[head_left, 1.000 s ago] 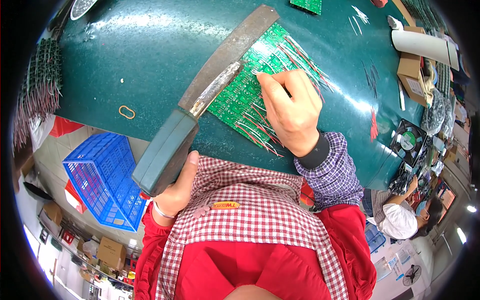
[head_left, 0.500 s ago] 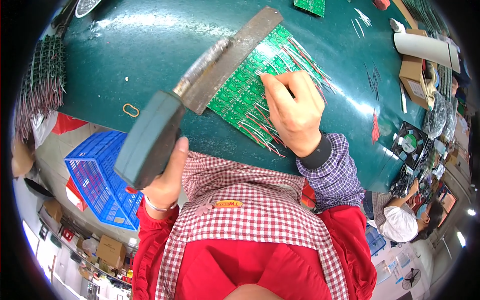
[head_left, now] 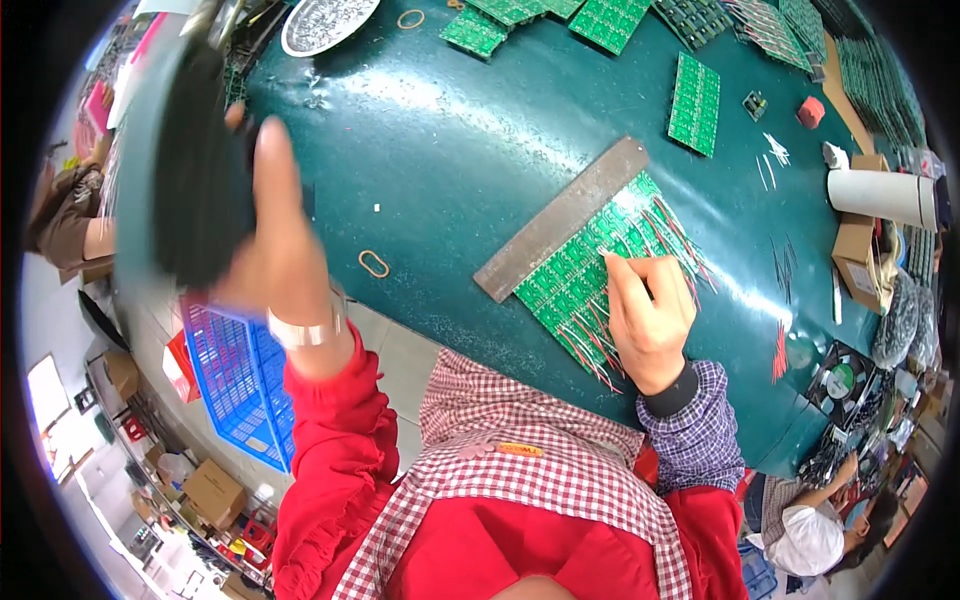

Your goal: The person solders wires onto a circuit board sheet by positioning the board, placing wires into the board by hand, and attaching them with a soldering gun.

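My left hand (head_left: 285, 235) is raised at the upper left, close to the camera, gripping a big dark tool with a grey handle (head_left: 175, 160); the tool is blurred and has a shiny metal part at its top end. A flat grey metal bar (head_left: 560, 220) lies slanted along the left edge of a green circuit board panel (head_left: 580, 280) on the teal table (head_left: 430, 150). Red and white wires stick out of the panel. My right hand (head_left: 650, 315) rests on the panel with curled fingers, its fingertips pressing down beside the bar.
A rubber band (head_left: 373, 263) lies left of the bar. More green boards (head_left: 695, 90) and a metal dish (head_left: 325, 22) sit at the far side. At the right edge stand a white roll (head_left: 880, 195) and a cardboard box (head_left: 860, 250). A blue crate (head_left: 240, 380) stands on the floor. Another person (head_left: 810, 530) works at lower right.
My left hand has swung the grey-handled tool up from the table's near edge to the upper left, away from the bar. My right hand stays on the panel.
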A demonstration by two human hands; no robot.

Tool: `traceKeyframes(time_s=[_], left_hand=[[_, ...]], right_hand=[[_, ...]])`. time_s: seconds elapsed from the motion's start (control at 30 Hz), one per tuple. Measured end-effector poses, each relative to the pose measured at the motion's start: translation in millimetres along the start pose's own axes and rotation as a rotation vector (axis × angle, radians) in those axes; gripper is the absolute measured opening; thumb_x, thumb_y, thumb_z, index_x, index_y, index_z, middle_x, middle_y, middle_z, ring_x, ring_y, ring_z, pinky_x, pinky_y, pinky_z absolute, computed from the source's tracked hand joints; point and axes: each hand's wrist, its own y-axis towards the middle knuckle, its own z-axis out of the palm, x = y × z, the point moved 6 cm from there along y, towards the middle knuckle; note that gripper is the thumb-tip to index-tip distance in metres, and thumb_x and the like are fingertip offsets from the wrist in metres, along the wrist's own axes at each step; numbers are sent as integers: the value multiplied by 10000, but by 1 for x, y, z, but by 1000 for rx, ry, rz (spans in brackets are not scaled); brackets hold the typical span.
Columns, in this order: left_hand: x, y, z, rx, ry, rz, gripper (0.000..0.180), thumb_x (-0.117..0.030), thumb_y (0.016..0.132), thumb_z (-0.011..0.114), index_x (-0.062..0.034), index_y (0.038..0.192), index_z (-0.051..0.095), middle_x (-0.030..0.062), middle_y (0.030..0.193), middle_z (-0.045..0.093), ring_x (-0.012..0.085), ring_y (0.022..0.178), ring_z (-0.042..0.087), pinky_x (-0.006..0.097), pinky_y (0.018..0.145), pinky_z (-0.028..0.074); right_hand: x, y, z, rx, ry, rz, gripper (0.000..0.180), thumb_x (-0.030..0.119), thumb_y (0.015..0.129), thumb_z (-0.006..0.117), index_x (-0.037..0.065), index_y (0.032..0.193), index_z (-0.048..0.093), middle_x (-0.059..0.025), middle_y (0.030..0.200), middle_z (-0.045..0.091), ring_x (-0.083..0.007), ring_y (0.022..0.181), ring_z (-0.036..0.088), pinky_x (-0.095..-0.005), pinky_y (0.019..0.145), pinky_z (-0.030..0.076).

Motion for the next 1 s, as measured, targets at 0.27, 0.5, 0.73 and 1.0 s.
traceKeyframes(time_s=[0.27,0.5,0.73,1.0], left_hand=[[53,11,15,24,-177,-120,198,51,768,724,72,959,678,106,826,683,112,564,577,228,465,412],[15,-68,-4,317,-327,-352,433,94,736,711,71,1155,603,133,985,677,130,611,579,239,530,445],[26,-141,-40,645,-157,-437,468,110,741,685,62,1197,592,155,1049,678,144,692,610,240,569,476],[19,-161,-49,818,-102,-385,412,73,762,734,46,1160,634,138,1078,679,214,932,660,333,845,524]], right_hand=[[-2,3,3,30,-28,15,251,-49,670,705,4,914,689,-68,764,566,-223,668,555,-333,561,453],[-3,7,2,-76,-13,-36,233,-32,655,691,10,884,674,-50,749,558,-212,675,555,-332,571,452],[6,-2,-3,-85,27,-39,282,-28,627,689,13,904,664,-48,718,527,-209,658,540,-330,551,439],[2,-6,4,-46,48,9,268,-24,659,684,36,920,665,-49,734,502,-201,645,530,-326,532,440]])
